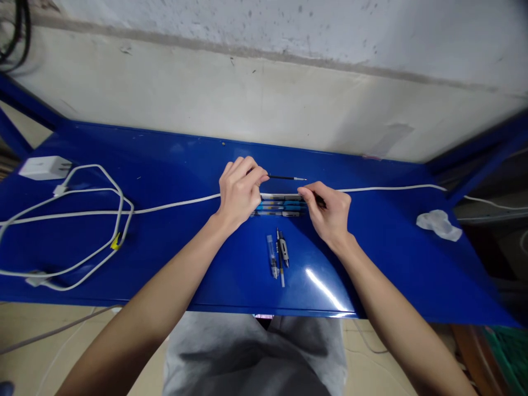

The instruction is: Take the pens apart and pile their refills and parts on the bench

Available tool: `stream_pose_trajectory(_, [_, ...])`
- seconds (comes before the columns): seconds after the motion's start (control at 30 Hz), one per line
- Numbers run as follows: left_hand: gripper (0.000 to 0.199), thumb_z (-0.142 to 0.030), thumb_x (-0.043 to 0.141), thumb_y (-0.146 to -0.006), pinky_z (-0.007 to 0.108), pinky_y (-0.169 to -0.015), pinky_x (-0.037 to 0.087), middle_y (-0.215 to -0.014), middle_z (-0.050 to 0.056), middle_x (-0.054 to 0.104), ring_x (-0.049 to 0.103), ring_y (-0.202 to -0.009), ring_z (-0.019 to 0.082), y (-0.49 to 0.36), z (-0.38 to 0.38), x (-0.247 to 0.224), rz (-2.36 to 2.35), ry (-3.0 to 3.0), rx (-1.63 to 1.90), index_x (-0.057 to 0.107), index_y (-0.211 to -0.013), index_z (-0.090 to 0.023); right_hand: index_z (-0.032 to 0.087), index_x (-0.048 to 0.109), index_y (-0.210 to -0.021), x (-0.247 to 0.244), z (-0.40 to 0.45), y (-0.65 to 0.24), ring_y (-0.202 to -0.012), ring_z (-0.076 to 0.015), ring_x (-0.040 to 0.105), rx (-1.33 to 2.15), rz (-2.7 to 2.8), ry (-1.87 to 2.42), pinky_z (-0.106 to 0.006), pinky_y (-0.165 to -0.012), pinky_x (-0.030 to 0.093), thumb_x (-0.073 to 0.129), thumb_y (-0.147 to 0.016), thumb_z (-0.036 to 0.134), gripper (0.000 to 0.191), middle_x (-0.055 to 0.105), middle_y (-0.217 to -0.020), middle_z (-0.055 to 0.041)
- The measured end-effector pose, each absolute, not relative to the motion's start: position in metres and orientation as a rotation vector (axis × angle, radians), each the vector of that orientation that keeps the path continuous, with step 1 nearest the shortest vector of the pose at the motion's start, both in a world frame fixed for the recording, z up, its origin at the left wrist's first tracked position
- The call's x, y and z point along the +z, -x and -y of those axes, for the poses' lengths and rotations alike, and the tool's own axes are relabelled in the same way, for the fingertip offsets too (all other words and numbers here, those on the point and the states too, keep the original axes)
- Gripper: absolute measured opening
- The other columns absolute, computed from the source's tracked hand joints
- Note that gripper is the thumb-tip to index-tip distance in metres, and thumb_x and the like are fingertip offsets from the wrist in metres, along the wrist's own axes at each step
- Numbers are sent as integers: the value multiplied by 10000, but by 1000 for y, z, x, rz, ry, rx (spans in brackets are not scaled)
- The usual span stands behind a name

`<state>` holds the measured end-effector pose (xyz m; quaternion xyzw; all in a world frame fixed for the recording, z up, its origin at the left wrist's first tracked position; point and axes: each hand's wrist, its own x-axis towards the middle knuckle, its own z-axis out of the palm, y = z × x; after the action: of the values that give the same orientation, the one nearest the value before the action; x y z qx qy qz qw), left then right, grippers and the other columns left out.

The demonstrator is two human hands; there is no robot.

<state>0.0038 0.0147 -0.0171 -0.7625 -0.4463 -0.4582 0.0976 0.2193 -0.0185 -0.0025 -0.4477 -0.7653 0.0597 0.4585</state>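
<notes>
Pinched in my left hand [241, 190] is a thin dark pen refill [282, 177], its pale tip pointing right toward my other hand. My right hand [328, 212] is closed, thumb against the fingers, just right of that tip; a dark thing shows inside it, too hidden to name. Between and below both hands, several pens [276, 207] with blue parts lie side by side on the blue table. Nearer the front edge lie a clear pen barrel [271, 256], a grey and black pen part [284, 248] and another refill [281, 272].
A white cable [177, 203] crosses the blue table [165, 275] behind the pens and loops at the left. A white adapter [45, 168] lies at the back left, crumpled clear plastic [439, 224] at the right. Behind stands a wall [185, 88].
</notes>
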Motion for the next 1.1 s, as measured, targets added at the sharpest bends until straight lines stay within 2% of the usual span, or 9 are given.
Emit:
stream_pose_trajectory(0.2, [255, -205, 508, -1027, 356, -690, 374, -780, 29, 610, 554, -756, 196, -4, -14, -17, 1357, 2271, -1353, 635, -806, -205, 195, 680, -891, 0, 17, -218, -672, -132, 594, 262, 1972, 1056, -277, -626, 423, 546, -1048, 305, 234, 692, -795, -29])
stream_pose_trajectory(0.47, [253, -199, 516, -1023, 359, -696, 373, -777, 30, 597, 555, -760, 200, -4, -15, -17, 1337, 2257, -1389, 622, -793, -201, 199, 719, -951, 0, 16, -217, -783, -159, 674, 288, 1995, 1039, -290, -696, 481, 544, -1030, 221, 193, 733, -866, -39])
stream_pose_trajectory(0.7, [273, -216, 493, -1033, 361, -698, 379, -779, 34, 605, 560, -760, 204, -4, -15, -18, 1361, 2253, -1380, 618, -791, -206, 189, 725, -959, 1, 16, -218, -770, -154, 652, 270, 1998, 1035, -292, -686, 472, 533, -1038, 211, 209, 707, -845, -40])
stream_pose_trajectory(0.93, [285, -228, 484, -1039, 360, -686, 376, -769, 36, 607, 553, -747, 201, -4, -13, -16, 1346, 2226, -1367, 618, -789, -209, 220, 723, -1029, 1, 18, -218, -838, -168, 698, 352, 1990, 1004, -302, -743, 519, 534, -1027, 192, 191, 742, -923, -36])
stream_pose_trajectory(1.03, [285, -231, 485, -1037, 359, -680, 368, -758, 35, 606, 548, -734, 201, -4, -12, -15, 1342, 2223, -1365, 615, -785, -212, 237, 701, -1017, -1, 20, -217, -754, -153, 682, 396, 1927, 1044, -277, -681, 509, 628, -991, 254, 80, 750, -914, -17])
stream_pose_trajectory(1.1, [275, -213, 485, -1032, 359, -678, 358, -758, 33, 612, 543, -730, 201, -3, -12, -15, 1324, 2217, -1378, 612, -788, -214, 235, 705, -945, 0, 20, -217, -685, -146, 651, 482, 1938, 1055, -270, -639, 492, 688, -961, 314, 83, 745, -858, -8])
